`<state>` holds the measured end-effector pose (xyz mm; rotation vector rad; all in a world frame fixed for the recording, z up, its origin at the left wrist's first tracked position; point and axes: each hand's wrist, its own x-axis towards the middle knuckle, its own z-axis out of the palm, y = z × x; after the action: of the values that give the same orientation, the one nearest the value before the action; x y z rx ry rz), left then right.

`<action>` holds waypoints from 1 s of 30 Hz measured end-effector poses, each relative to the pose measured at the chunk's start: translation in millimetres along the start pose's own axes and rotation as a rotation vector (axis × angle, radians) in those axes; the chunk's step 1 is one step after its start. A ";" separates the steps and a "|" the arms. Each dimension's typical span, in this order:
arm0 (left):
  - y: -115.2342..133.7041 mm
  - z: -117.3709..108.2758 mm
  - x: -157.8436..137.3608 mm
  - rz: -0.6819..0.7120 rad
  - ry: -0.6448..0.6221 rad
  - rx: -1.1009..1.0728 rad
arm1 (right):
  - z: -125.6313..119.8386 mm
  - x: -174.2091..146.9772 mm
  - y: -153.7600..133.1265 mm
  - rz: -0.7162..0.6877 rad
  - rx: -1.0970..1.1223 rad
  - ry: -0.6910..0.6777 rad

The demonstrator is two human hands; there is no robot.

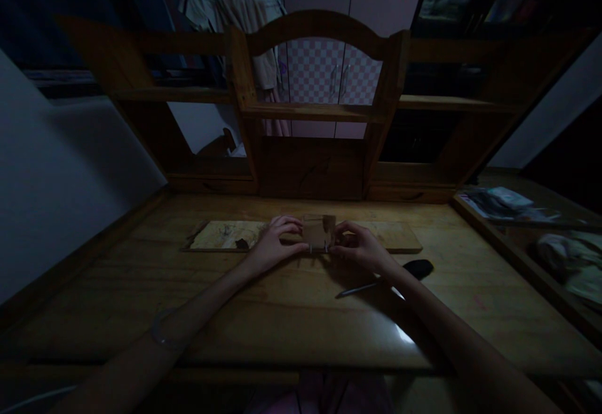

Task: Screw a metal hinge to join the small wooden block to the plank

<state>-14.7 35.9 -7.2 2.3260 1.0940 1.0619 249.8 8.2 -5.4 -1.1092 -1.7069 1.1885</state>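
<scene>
A small brown square piece [317,231], which looks like wood, stands between my hands at the long board [395,237]. Two short metal pins [326,247], nails or screws, stick out near its lower edge. My left hand [277,242] grips its left side, thumb at the lower corner and fingers above. On the opposite side, my right hand [360,246] pinches the right edge with curled fingers. A screwdriver [358,289] with a black handle [418,268] lies on the desk, partly under my right forearm.
The wooden desk [263,326] carries a shelf unit [310,111] along its back. A dark chip or hole [241,244] marks the board's left part. Cloth [559,254] and papers [508,198] lie on the right-hand side shelving. The room is dim.
</scene>
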 end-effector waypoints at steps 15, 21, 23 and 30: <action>9.1 0.9 -1.3 0.088 -0.134 0.096 | -0.1 -5.4 -2.3 -0.059 -0.137 -0.048; -5.0 -1.2 -4.4 0.049 -0.219 0.115 | -4.5 -9.4 -6.0 -0.098 -0.190 -0.085; -12.2 -3.9 -5.2 0.019 -0.252 0.122 | -4.9 -11.5 -9.6 -0.116 -0.216 -0.093; -25.9 -12.0 0.4 0.060 -0.299 0.137 | -11.9 -14.5 -23.3 -0.119 -0.297 -0.155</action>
<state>-36.6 52.8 -14.4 2.5356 1.0136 0.6459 260.2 -6.3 18.6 -1.0921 -2.0896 0.9900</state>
